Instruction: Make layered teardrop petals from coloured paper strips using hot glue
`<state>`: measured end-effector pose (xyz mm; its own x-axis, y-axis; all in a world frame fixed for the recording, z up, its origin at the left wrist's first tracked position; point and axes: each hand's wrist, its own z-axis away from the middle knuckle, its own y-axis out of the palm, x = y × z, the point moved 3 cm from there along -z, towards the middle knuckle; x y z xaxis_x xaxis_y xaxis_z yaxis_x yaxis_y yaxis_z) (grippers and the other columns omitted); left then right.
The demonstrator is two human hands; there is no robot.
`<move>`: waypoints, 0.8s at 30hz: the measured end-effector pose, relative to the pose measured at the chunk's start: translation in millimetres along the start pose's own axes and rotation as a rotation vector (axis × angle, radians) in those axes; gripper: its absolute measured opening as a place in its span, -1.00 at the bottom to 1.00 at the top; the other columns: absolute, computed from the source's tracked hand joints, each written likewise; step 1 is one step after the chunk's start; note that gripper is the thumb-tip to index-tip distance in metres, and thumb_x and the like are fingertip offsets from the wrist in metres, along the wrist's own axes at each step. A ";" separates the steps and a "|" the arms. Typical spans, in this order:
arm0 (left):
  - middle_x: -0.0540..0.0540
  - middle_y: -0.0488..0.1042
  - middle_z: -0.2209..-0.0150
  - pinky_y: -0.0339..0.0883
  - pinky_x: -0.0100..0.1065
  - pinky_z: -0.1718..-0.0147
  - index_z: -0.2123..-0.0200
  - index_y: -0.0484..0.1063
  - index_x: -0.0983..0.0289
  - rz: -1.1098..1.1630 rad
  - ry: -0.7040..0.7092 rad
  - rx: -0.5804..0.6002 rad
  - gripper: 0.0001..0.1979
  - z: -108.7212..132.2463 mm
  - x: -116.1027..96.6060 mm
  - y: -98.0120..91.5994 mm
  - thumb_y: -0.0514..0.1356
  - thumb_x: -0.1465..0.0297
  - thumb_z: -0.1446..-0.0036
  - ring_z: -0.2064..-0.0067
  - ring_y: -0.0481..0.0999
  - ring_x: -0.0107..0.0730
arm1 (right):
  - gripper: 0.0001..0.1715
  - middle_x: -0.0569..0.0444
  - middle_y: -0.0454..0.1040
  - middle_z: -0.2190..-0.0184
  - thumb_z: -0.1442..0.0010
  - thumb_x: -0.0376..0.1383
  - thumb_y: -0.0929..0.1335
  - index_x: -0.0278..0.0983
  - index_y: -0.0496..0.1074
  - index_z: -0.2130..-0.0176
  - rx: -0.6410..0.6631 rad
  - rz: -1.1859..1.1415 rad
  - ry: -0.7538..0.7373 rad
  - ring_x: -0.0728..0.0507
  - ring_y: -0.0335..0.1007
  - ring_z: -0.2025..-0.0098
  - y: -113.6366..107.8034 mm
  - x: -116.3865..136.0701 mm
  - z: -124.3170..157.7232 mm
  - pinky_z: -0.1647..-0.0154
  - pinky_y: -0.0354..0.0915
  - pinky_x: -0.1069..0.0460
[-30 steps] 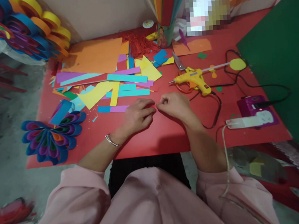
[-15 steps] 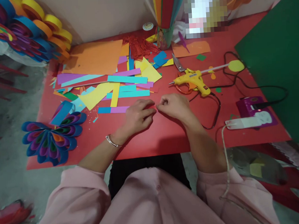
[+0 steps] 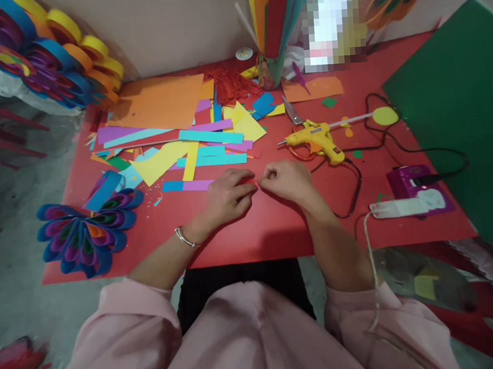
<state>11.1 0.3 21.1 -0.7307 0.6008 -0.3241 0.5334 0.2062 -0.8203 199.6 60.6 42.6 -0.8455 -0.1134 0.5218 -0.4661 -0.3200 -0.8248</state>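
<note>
My left hand (image 3: 230, 195) rests on the table over a paper strip (image 3: 194, 185), blue and purple where it shows at the left. Its thumb and fingers close over the strip, whose other end is hidden under the hand. Just to the right, my right hand (image 3: 286, 179) is closed in a pinch, its fingertips almost meeting the left ones. A small reddish bit shows between the fingertips, hard to tell from the red table (image 3: 233, 241). Beyond the right hand lies a yellow glue gun (image 3: 316, 138), nozzle pointing left.
Cut paper strips (image 3: 212, 135) and an orange sheet (image 3: 156, 104) cover the back left. A looped paper ornament (image 3: 88, 230) sits at the left front. Scissors (image 3: 293, 112) lie behind the glue gun. A purple power socket (image 3: 413, 180) with cords and a green board (image 3: 456, 127) stand right.
The whole scene sits slightly lower in view, as the head has tilted a little. Both hands keep nearly the same place and pose on the table.
</note>
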 end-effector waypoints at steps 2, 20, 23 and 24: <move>0.17 0.69 -0.10 0.59 -0.12 0.05 0.14 0.73 0.16 0.002 -0.005 0.006 -0.73 0.4 0.5 0.8 0.18 0.42 -0.37 -0.11 0.65 -0.09 | -0.85 0.12 0.68 0.33 -0.19 -0.18 0.45 -0.13 0.68 0.31 0.007 -0.003 0.003 -0.13 0.45 0.31 -0.2 -0.1 0.1 0.31 0.10 -0.02; 0.17 0.69 -0.11 0.62 -0.12 0.05 0.10 0.72 0.15 -0.011 0.022 0.024 -0.74 0.6 1.6 -1.3 0.21 0.47 -0.30 -0.11 0.66 -0.08 | -0.82 0.09 0.72 0.28 -0.20 -0.19 0.44 -0.10 0.71 0.30 0.022 -0.003 -0.014 -0.15 0.53 0.22 0.9 -0.8 -1.0 0.32 0.07 -0.01; 0.17 0.69 -0.11 0.62 -0.10 0.03 0.10 0.72 0.14 -0.003 0.024 0.027 -0.73 0.6 2.0 -1.3 0.21 0.46 -0.30 -0.11 0.66 -0.09 | -0.83 0.09 0.72 0.29 -0.20 -0.17 0.45 -0.10 0.71 0.29 0.029 0.001 -0.002 -0.16 0.53 0.22 1.2 -1.4 -1.2 0.33 0.07 -0.01; 0.17 0.69 -0.11 0.62 -0.10 0.02 0.10 0.72 0.14 0.001 0.025 0.025 -0.73 0.6 2.1 -1.2 0.21 0.46 -0.31 -0.11 0.66 -0.09 | -0.83 0.09 0.72 0.29 -0.20 -0.17 0.46 -0.10 0.71 0.29 0.032 0.005 0.002 -0.16 0.52 0.22 1.2 -1.4 -1.3 0.33 0.07 -0.01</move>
<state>8.7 0.8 21.1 -0.7190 0.6200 -0.3139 0.5235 0.1862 -0.8314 199.8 61.6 40.5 -0.8483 -0.1132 0.5173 -0.4532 -0.3499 -0.8199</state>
